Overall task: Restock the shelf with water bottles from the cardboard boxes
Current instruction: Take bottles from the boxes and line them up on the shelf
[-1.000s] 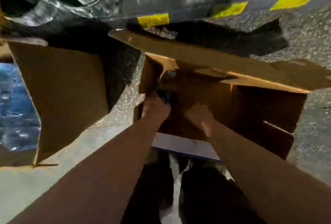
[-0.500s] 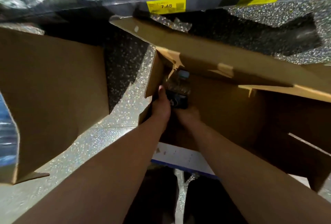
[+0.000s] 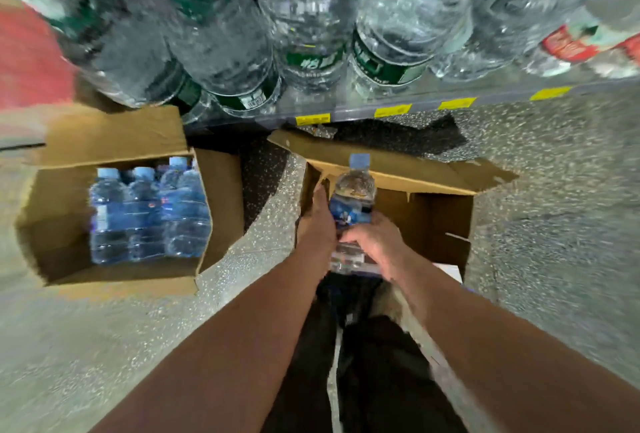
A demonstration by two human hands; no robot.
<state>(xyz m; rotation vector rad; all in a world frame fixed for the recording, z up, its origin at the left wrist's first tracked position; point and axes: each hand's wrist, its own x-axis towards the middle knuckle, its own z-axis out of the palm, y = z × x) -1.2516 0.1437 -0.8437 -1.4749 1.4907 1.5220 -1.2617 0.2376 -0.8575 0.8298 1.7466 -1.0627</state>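
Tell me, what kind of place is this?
Most likely a supermarket or shop aisle. A shelf edged with yellow price tags holds rows of big water bottles, and an open cardboard box of small bottles sits on the speckled floor.

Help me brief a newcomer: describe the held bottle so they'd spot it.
Below the shelf with yellow tags sits the right cardboard box. Over it, the left hand and right hand hold one bottle with a pale blue cap and blue label. Unlike the packed bottles in the left box, it is alone.
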